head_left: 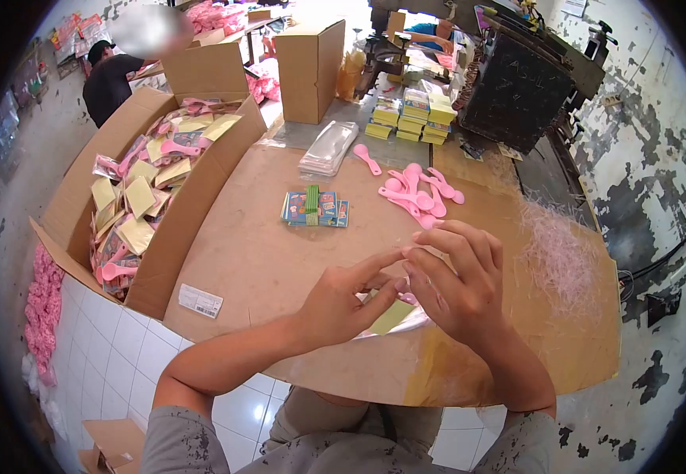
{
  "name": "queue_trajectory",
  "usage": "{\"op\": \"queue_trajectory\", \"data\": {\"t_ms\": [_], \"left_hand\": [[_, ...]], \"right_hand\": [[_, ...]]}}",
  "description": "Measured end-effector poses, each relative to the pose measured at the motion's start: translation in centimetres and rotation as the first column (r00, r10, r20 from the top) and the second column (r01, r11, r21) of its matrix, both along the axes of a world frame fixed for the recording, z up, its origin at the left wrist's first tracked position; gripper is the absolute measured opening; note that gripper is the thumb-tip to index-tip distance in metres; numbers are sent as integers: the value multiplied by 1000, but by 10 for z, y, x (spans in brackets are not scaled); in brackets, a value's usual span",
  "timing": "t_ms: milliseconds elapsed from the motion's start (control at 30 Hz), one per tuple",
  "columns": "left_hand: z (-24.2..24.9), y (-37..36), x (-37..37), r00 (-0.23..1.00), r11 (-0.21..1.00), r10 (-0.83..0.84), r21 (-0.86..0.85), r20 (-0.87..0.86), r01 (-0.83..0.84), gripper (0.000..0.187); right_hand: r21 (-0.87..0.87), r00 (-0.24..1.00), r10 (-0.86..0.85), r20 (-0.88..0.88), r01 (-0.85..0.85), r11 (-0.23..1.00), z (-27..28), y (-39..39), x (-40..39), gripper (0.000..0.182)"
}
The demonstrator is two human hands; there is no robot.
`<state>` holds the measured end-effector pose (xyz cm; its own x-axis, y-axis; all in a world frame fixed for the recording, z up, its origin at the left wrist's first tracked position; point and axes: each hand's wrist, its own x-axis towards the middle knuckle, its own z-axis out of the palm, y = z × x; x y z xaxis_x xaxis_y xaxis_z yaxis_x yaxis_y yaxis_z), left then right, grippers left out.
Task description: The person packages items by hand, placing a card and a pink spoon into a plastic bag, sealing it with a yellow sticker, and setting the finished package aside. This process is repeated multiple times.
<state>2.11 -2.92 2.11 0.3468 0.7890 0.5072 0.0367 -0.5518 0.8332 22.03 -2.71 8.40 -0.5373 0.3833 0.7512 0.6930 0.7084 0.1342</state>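
Observation:
Above the table's near edge, my left hand [341, 304] is closed at a clear plastic packet [394, 320], its thumb and index finger drawn together. A yellow-green card and a bit of pink show through the plastic. My right hand [461, 288] is beside it, thumb and fingertips pinched close to my left index fingertip; whatever is between them is too small to make out. Beyond my hands lies a pile of pink spoons [418, 193], with a single pink spoon [367, 159] apart from it. A banded stack of blue printed cards [327, 210] lies further left.
On the left stands a carton [201, 213] full of packets with spoons and cards. Clear plastic bags [328, 148] and yellow-edged card stacks [414, 110] lie at the back. Thin clear strips [564, 257] are heaped on the right. A person [110, 83] is at the far left.

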Motion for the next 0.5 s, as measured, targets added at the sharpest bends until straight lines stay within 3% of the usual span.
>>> {"op": "queue_trajectory", "data": {"t_ms": [200, 267, 300, 367, 400, 433, 467, 500], "left_hand": [[-7, 2, 0, 940, 943, 180, 322, -290, -81, 49], [-12, 3, 0, 899, 914, 218, 402, -380, -52, 50], [-10, 2, 0, 899, 930, 198, 364, -391, -46, 49], [0, 1, -1, 899, 955, 160, 294, -408, -37, 48], [-1, 2, -2, 936, 980, 95, 194, -338, -30, 48], [-2, 3, -3, 966, 996, 36, 93, -257, -12, 47], [-3, 5, -4, 986, 1000, -18, -6, -165, 18, 47], [-1, 6, -4, 994, 995, -45, -92, -102, 36, 44]], "right_hand": [[39, 980, -56, 189, 49, 998, -2, 2, -1, 25], [-44, 975, -93, 202, 104, 994, 4, 4, 0, 22], [-89, 971, -112, 210, 133, 987, 7, 6, 0, 20], [-108, 985, -146, 88, 155, 982, 9, 17, 12, 13], [-116, 986, -161, 29, 164, 980, 10, 20, 22, 10], [-406, 978, -77, -193, -9, 914, 13, 19, 33, 8], [-612, 907, -63, -417, -229, 757, 18, 17, 48, 7], [-706, 784, -124, -609, -464, 535, 24, 13, 67, 8]]}}
